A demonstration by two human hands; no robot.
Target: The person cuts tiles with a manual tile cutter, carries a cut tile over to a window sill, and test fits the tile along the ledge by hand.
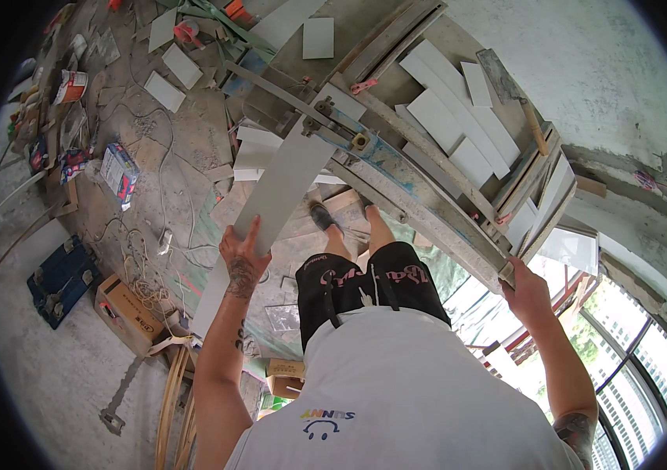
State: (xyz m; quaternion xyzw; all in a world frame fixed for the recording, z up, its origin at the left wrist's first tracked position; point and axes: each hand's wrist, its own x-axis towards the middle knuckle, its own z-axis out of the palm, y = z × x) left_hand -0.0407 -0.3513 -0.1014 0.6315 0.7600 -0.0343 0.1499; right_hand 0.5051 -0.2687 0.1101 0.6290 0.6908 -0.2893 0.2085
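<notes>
A long pale tile strip (290, 168) slants from the tile cutter down past my left side. My left hand (244, 251) grips it partway along, with a finger stretched over its face; the fingers' undersides are hidden. The strip's far end lies at the metal fittings of a manual tile cutter (396, 176), which has a worn blue and grey body. At the near right end of the cutter's long bar, my right hand (528, 288) is closed around the end piece.
White tile pieces (451, 102) and a wood-handled trowel (517, 98) lie on the bench beyond the cutter. Offcuts (165, 90) and cables litter the left floor. A cardboard box (130, 313) and blue case (62, 280) stand left; a window (631, 360) is at right.
</notes>
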